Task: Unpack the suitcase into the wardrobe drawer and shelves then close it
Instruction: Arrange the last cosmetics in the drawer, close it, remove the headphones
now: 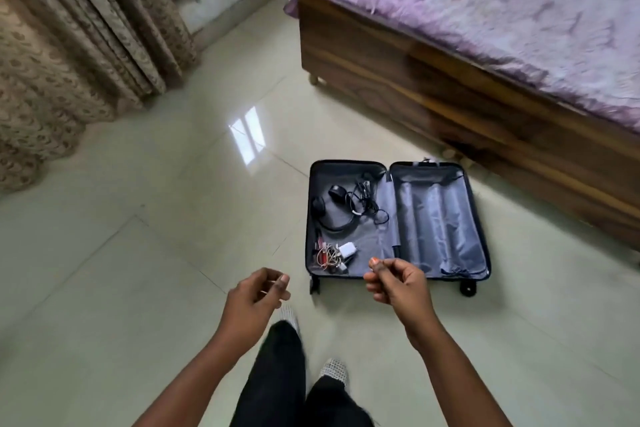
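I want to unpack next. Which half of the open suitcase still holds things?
The left half of the suitcase holds headphones, black cables and chargers. The right half, nearer the bed, shows only lining.

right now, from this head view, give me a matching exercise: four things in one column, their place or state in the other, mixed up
Things:
1. headphones
2. white charger
3. suitcase
4. bed

Places or states:
A. lies open on the floor
B. stands beyond the case, under a purple cover
C. in the case's left half, far part, beside black cables
D. in the case's left half, near part, among tangled cords

Pairs: 1-C, 2-D, 3-A, 4-B
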